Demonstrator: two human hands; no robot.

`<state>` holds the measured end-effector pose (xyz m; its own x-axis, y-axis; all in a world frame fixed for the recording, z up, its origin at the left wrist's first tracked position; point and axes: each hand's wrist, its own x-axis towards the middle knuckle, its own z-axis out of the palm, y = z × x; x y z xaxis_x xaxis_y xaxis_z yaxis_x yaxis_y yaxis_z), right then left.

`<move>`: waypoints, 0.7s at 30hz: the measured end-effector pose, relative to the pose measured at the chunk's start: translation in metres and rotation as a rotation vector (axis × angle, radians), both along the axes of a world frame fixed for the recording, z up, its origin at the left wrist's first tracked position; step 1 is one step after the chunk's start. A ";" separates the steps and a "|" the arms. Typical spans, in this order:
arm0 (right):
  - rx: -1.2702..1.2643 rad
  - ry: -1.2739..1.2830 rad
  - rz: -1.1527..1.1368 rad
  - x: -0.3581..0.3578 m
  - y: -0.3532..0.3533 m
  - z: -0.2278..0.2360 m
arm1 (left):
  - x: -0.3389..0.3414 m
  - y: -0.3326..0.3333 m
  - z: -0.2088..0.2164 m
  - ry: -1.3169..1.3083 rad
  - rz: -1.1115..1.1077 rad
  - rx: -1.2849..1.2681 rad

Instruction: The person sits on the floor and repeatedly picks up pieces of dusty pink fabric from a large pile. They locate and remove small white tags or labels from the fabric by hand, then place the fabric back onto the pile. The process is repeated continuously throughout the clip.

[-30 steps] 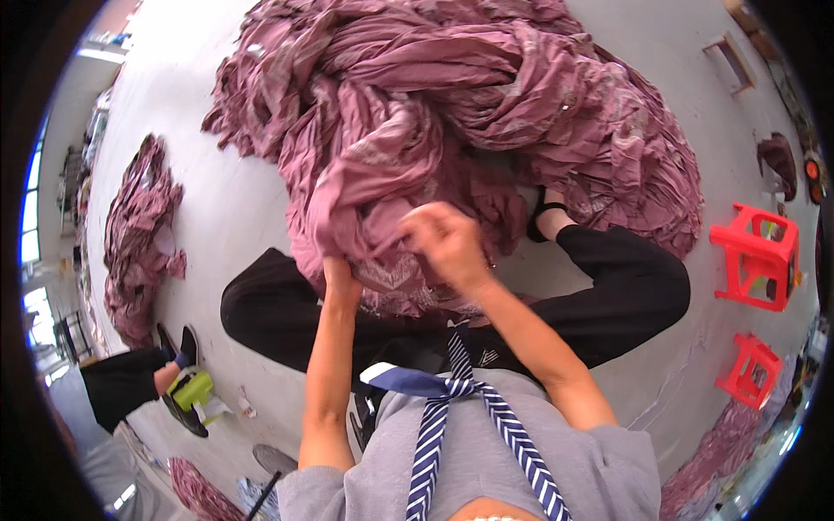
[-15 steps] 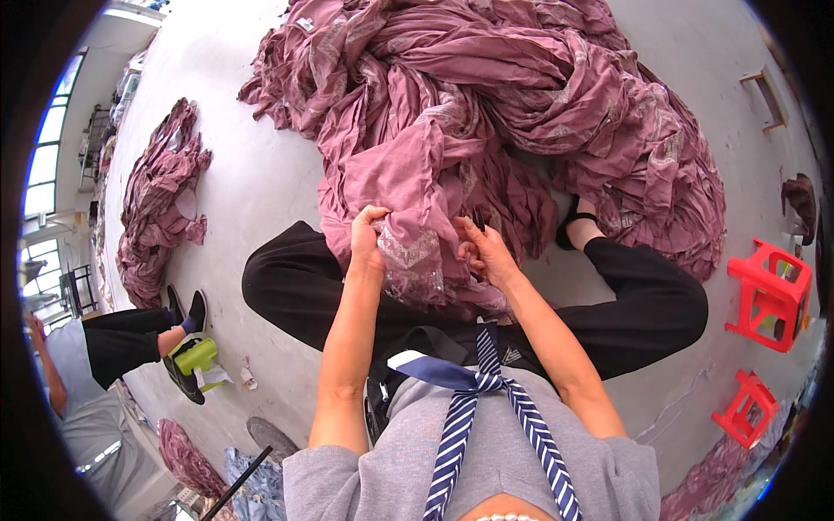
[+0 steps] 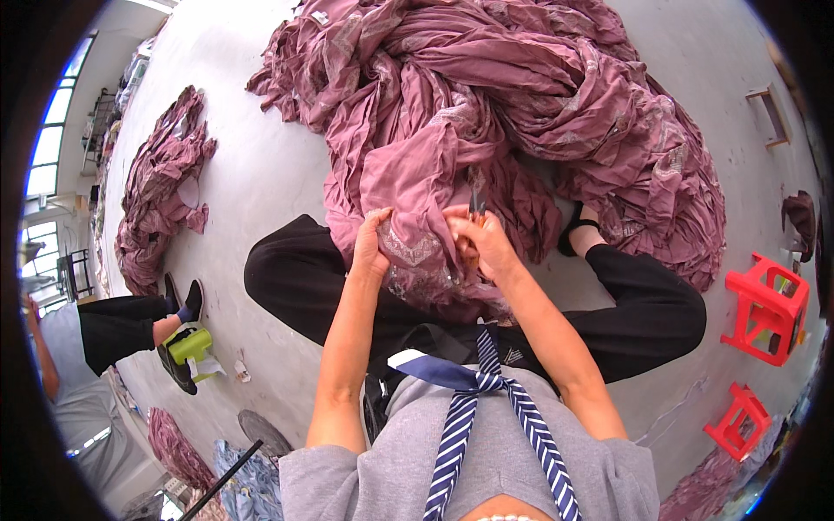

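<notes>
A large heap of dusty-pink cloth with pale lace-like patterned bands spreads in front of me and onto my lap. My left hand is closed on the cloth's edge, beside a pale zigzag-patterned patch. Just to the right, my right hand is closed around small dark thread snips, their points directed away from me. The right fingers also touch the cloth; the snips' handles are mostly hidden in the hand.
My black-trousered legs are bent out on both sides of the cloth. Another pink pile lies at the left, near a seated person's shoes and a green object. Red plastic stools stand at the right, with a small wooden frame beyond.
My right hand has moved slightly up and left, closer to the cloth, and the snips now point more upright. The left hand still grips the cloth. The view has shifted slightly.
</notes>
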<state>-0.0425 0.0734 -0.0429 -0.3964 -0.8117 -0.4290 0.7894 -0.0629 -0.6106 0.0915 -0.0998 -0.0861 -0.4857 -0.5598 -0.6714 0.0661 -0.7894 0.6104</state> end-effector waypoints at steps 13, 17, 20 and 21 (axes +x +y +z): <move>0.266 0.831 -0.153 -0.017 -0.019 0.003 | -0.034 -0.017 0.044 0.156 -0.146 -0.166; 0.295 0.936 0.165 -0.001 -0.024 0.015 | -0.101 -0.055 0.111 0.243 -0.101 -0.305; 0.126 0.804 -0.013 -0.030 -0.057 0.041 | -0.144 -0.089 0.167 0.367 -0.060 -0.451; 0.062 0.585 -0.089 -0.038 -0.068 0.061 | -0.152 -0.098 0.174 0.467 -0.018 -0.482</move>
<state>-0.0809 0.0057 0.0186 -0.6467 -0.7447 -0.1648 0.3144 -0.0634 -0.9472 -0.0602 -0.1982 0.0876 -0.6767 -0.7334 -0.0655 0.3979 -0.4391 0.8055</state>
